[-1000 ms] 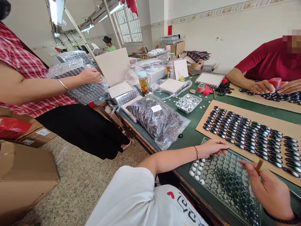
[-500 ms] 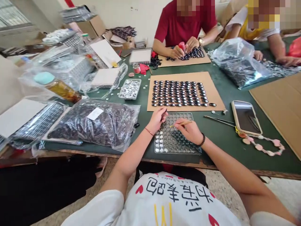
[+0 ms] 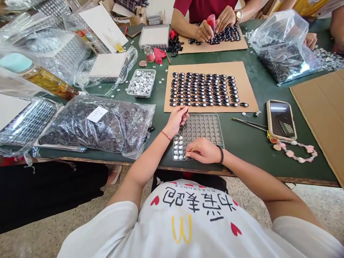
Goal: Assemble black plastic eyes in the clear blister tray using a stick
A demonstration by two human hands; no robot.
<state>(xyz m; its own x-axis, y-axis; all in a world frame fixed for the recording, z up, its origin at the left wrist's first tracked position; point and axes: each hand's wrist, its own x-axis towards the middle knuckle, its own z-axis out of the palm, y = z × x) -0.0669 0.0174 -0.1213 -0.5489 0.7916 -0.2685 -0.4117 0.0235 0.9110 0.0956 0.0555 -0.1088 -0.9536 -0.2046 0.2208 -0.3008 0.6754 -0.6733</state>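
White T-shirt [image 3: 150, 233] first: red hearts [image 3: 235, 229], black Chinese characters [image 3: 199, 203] upside down from here and tough to read, and below them a yellow double-arch mark [image 3: 181, 229] like the McDonald's M. Over on the left, a clear plastic bag of dark pieces [image 3: 94, 134] wears a white paper label [image 3: 97, 114], its handwriting too small to make out.

Down to the clear plastic tray with rows of round wells [image 3: 211, 129], flat on the green tabletop [image 3: 239, 143] near its front edge! Small white round pieces [image 3: 177, 147] fill wells at its lower left corner; the upper and right-hand wells look see-through.

The right hand [image 3: 204, 151] is closed around a slim tan stick [image 3: 194, 149], fingertips down by those white pieces, hiding most of the stick and several wells. The left hand [image 3: 176, 122] curls over the tray's upper left corner; a dark speck shows at its fingertips, but whether it's gripped, I can't tell.

Just beyond, glossy black teardrop pieces [image 3: 202, 89] line up on a brown cardboard sheet [image 3: 249, 96]. The co-worker in the dark red top [image 3: 199, 10] is cut off above.
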